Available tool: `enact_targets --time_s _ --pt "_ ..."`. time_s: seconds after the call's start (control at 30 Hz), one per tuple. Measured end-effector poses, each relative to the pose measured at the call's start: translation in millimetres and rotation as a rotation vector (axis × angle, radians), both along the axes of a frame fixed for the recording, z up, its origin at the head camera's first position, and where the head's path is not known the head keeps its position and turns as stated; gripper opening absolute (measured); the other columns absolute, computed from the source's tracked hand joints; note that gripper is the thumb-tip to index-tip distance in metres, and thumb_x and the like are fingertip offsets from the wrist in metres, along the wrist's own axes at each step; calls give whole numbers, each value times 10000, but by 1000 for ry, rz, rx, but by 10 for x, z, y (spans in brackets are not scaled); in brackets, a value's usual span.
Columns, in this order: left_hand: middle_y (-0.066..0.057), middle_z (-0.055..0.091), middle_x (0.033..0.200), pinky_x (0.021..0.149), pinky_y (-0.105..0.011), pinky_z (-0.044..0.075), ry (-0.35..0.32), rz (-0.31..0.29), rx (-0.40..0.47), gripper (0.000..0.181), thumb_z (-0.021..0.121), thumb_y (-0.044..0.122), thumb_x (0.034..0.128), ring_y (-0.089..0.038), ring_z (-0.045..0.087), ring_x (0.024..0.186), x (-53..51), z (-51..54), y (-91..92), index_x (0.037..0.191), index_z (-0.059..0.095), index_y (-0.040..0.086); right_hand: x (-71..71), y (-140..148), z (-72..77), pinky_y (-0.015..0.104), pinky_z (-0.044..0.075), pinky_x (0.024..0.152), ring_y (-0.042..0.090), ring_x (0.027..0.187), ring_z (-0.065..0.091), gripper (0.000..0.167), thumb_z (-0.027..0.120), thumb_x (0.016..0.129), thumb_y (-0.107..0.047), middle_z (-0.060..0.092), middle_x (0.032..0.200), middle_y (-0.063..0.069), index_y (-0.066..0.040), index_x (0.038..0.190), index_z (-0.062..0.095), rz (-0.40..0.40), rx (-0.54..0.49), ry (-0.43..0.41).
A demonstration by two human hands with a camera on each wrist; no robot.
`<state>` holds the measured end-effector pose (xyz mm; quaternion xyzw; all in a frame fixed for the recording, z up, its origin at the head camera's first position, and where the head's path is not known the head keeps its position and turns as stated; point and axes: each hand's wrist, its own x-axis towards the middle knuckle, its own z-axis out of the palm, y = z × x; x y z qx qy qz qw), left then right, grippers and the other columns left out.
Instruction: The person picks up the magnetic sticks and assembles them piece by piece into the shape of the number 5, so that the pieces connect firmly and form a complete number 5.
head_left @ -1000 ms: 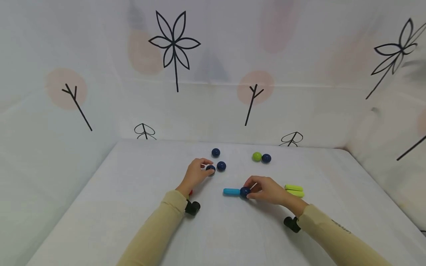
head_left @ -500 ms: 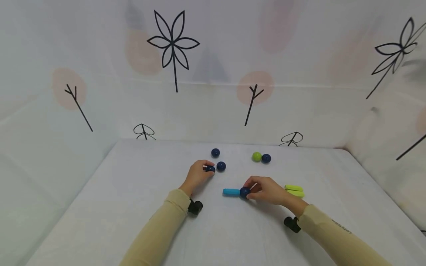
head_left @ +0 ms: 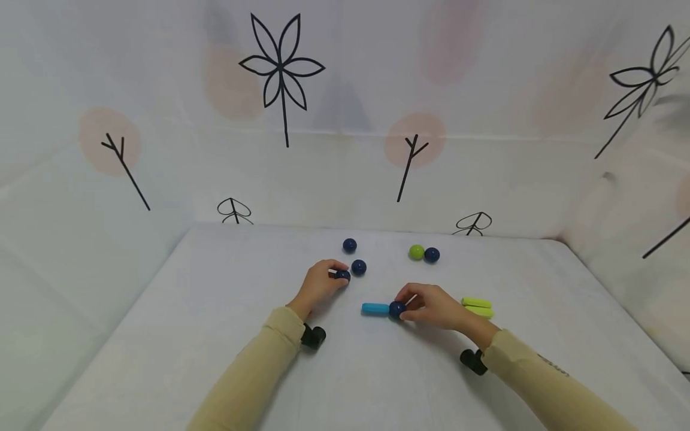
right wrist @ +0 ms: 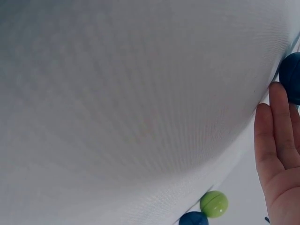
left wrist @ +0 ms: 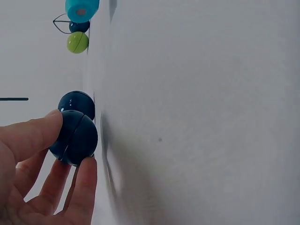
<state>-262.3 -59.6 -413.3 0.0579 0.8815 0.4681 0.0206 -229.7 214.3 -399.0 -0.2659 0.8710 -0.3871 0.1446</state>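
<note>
In the head view my left hand (head_left: 319,284) pinches a dark blue ball (head_left: 342,276) between thumb and fingers. The left wrist view shows a seam line across this ball (left wrist: 74,138), with another dark blue ball (left wrist: 76,102) behind it. My right hand (head_left: 431,306) holds a dark blue ball (head_left: 396,309) between thumb and fingers, low at the white tabletop. A light blue stick (head_left: 375,309) lies against that ball's left side, end touching. In the right wrist view the fingers (right wrist: 280,126) rest at the ball (right wrist: 291,77), which is partly cut off by the frame.
Two loose dark blue balls, one nearer (head_left: 358,267) and one farther (head_left: 349,245), sit beyond my left hand. At the back right a lime green ball (head_left: 417,252) touches a dark blue ball (head_left: 432,255). Yellow-green sticks (head_left: 477,307) lie behind my right wrist.
My left hand's fingers have closed in around the dark blue ball, where they stood more spread before. A bit of red by the left wrist is now hidden. The right hand stays put.
</note>
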Motion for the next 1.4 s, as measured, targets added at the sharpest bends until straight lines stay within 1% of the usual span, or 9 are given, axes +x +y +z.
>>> enact_targets --time_s 0.2,0.33,0.57,0.83,1.03,1.4 --pt "-98 629 1202 950 -411 498 -36 -11 1 247 737 77 901 -279 610 1084 73 58 -15 1145 704 76 -4 -2 -4 290 565 781 219 940 665 233 739 887 -59 669 1091 89 -35 1092 634 -5 -3 -4" --pt "-85 628 1209 940 -406 503 -46 -31 -6 244 743 91 900 -271 611 1090 142 87 -29 1140 703 90 -1 1 -10 286 564 773 224 943 667 233 739 887 -56 668 1091 93 -31 1092 633 -5 -5 -5" --pt "-79 647 1184 895 -394 520 -31 -99 4 239 749 85 889 -268 629 1066 257 97 -52 1125 709 88 6 3 -4 277 564 767 228 941 666 230 740 884 -52 667 1088 98 -28 1085 631 -3 -11 -8" --pt "-67 639 1188 825 -358 539 -67 -125 1 240 752 88 890 -263 624 1072 352 106 -53 1126 707 104 12 -2 3 270 560 751 219 928 663 231 741 879 -51 673 1076 92 -24 1083 636 -3 -16 -7" --pt "-56 648 1153 875 -383 533 -81 -148 -10 219 755 84 888 -257 629 1062 405 92 -49 1101 707 99 14 0 7 272 563 757 228 940 666 233 737 882 -51 671 1084 96 -24 1090 634 1 -14 -6" --pt "-58 648 1131 933 -399 522 -102 -197 -10 206 750 70 890 -257 629 1033 459 36 -15 1089 699 86 17 0 7 279 565 762 232 945 664 237 736 882 -47 669 1089 99 -23 1094 633 0 -15 -16"
